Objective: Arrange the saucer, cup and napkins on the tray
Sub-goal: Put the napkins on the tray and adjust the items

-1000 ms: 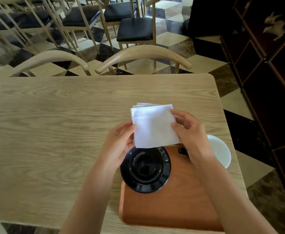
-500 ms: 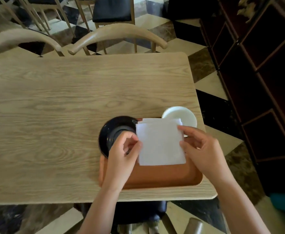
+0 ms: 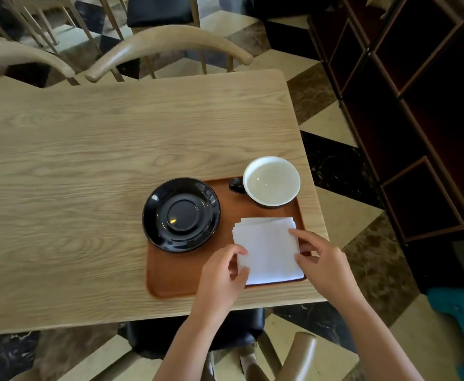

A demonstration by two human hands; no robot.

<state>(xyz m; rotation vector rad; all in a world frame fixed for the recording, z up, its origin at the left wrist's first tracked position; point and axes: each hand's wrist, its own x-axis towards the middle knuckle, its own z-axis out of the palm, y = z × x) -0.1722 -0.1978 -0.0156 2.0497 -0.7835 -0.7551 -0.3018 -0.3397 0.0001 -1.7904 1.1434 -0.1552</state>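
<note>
1. Step in hand, by the look of it: settling the white napkin stack (image 3: 268, 250) into the tray's near right corner, square to the rim.
2. Wooden tray (image 3: 175, 281) at the table's (image 3: 87, 160) near right corner, close to both edges.
3. Black saucer (image 3: 181, 215) at the tray's far left corner, overhanging the left rim slightly; cup (image 3: 271, 181), white inside with a dark handle pointing left, upright at the far right corner, not yet on the saucer.
4. Napkins lying flat on the tray floor, near edge against the near rim, top sheets fanned a little at the far edge.
5. Left hand (image 3: 222, 273): thumb and fingers (image 3: 235, 253) pinched on the stack's near left corner.
6. Right hand (image 3: 321, 264): fingers spread apart, tips resting on the stack's right edge, nothing clamped.
7. To do it well: press lightly inward from both sides to true up the fanned sheets, then nudge the stack parallel with the right and near rims.
8. Keep pressure low and even; thin paper likely to buckle or slide sheet over sheet if pushed from one corner only.
9. Release the pinch straight upward, so as not to drag the top napkin askew.
10. Leave a clear gap to the cup, for lifting it onto the saucer later.
</note>
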